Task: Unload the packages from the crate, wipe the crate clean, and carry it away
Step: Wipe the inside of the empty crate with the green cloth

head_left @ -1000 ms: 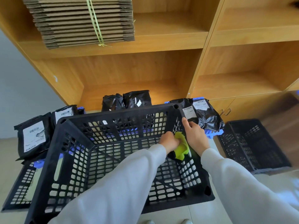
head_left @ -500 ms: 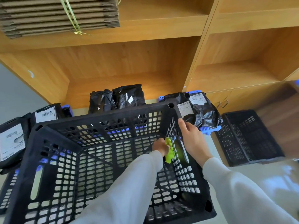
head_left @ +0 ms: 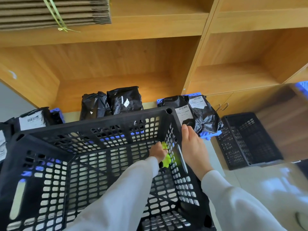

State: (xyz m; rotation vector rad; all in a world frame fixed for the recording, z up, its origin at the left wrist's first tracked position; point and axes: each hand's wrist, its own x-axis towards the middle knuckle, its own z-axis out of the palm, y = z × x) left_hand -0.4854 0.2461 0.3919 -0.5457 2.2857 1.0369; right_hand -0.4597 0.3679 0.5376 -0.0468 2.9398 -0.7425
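Observation:
A black slotted plastic crate (head_left: pixel 93 129) fills the lower half of the view and holds no packages. My left hand (head_left: pixel 158 152) reaches inside it and grips a yellow-green cloth (head_left: pixel 167 160) against the inner right wall. My right hand (head_left: pixel 193 147) holds the crate's right rim from outside, thumb along the top edge. Black packages with white labels lie beyond the crate: two (head_left: pixel 123 102) at the back middle, two (head_left: pixel 200 114) at the back right on a blue tray, and more (head_left: pixel 31 119) at the left.
Wooden shelving (head_left: pixel 150 64) rises behind the packages, with a tied stack of flat cardboard (head_left: pixel 53 12) on an upper shelf. A second black crate (head_left: pixel 250 142) sits on the pale tiled floor to the right. A blue tray (head_left: pixel 210 135) shows under the right packages.
My left hand has slid the cloth deeper down the crate's right inner wall. My right hand has kept its grip on the rim. The view has tilted and moved closer to the crate.

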